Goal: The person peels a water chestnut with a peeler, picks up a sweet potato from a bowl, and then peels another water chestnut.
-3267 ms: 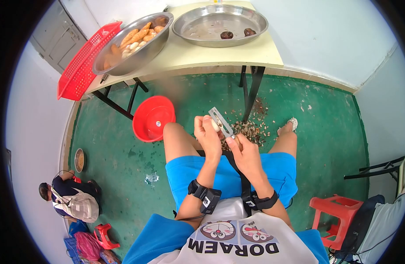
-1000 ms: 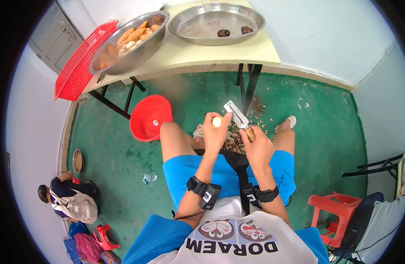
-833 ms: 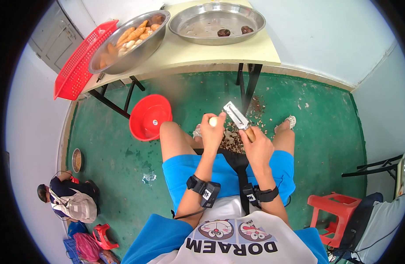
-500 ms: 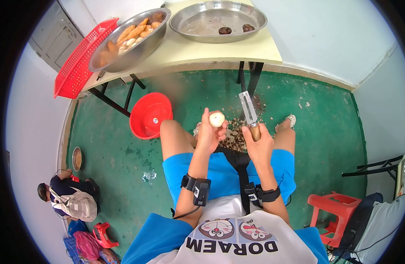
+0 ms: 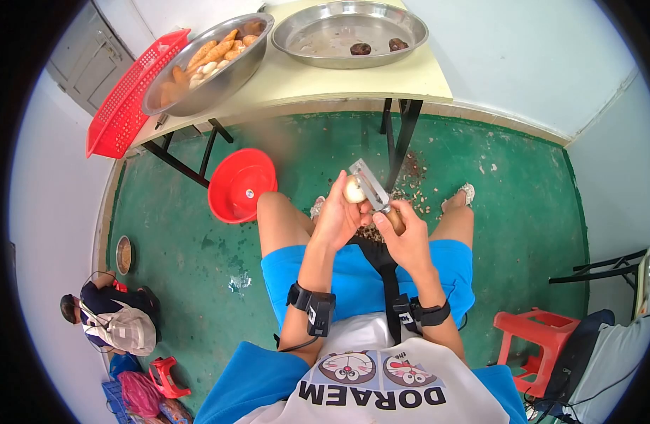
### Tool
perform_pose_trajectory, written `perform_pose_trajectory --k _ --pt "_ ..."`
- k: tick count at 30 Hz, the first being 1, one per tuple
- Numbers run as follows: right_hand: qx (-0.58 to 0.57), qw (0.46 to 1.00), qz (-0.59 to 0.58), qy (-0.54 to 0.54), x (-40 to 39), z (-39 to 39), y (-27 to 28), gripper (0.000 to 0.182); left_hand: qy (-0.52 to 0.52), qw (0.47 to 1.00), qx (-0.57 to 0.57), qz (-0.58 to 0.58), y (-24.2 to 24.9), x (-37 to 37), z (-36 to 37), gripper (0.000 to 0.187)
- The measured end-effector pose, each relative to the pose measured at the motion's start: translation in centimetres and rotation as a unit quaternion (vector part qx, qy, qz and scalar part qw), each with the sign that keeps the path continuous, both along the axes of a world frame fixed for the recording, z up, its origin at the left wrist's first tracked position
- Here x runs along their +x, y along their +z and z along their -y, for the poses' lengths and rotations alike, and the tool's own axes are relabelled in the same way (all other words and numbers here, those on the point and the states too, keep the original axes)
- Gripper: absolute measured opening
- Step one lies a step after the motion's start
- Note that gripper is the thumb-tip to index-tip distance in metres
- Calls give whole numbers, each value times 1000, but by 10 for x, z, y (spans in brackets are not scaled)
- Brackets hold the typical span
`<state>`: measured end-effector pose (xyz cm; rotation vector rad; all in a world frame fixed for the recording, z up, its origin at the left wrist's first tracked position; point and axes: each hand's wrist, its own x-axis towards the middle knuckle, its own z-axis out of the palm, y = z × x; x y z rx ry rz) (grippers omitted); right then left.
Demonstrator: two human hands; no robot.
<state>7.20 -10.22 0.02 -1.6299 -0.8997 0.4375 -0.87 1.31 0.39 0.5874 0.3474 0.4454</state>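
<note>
Near the middle of the view, my left hand (image 5: 337, 215) is closed around a small, pale, peeled round vegetable (image 5: 354, 189). My right hand (image 5: 405, 237) grips the wooden handle of a peeler (image 5: 369, 185). The peeler's metal head slants up to the left and lies against or just over the right side of the vegetable; exact contact cannot be made out. Both hands are above my lap, and brown peelings (image 5: 412, 189) lie scattered on the green floor beyond them.
A table (image 5: 325, 81) ahead bears a metal bowl (image 5: 233, 78) of peeled vegetables, a round tray (image 5: 303, 53) with two dark pieces and a red basket (image 5: 120, 116). A red basin (image 5: 229, 173) is on the floor. Another person (image 5: 120, 314) sits at left; a red stool (image 5: 537, 328) stands right.
My right hand has brought the peeler left to the vegetable. My left hand has turned slightly and shifted a little to the right, still holding the vegetable.
</note>
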Motion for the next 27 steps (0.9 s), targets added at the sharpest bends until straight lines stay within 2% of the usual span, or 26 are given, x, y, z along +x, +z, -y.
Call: perform_pose_trajectory --k 7,9,13,19,22,24,27 --pt "-35 997 66 37 -4 3 10 27 39 998 38 -44 9 -4 4 45" --pt "-42 995 75 41 -6 3 10 27 153 984 3 -89 16 0 10 44" --pt "-63 993 98 35 -9 3 14 27 152 986 8 -71 8 0 8 43" --pt "-85 990 108 33 -10 1 12 25 213 968 66 -113 4 5 13 43" --pt "-75 991 104 35 -11 -1 9 24 257 951 104 -140 5 8 16 39" --pt "-73 992 93 35 -13 -2 8 25 292 935 145 -137 3 10 16 27" --pt "-74 993 80 35 -14 -2 9 25 313 929 154 -124 -3 11 16 28"
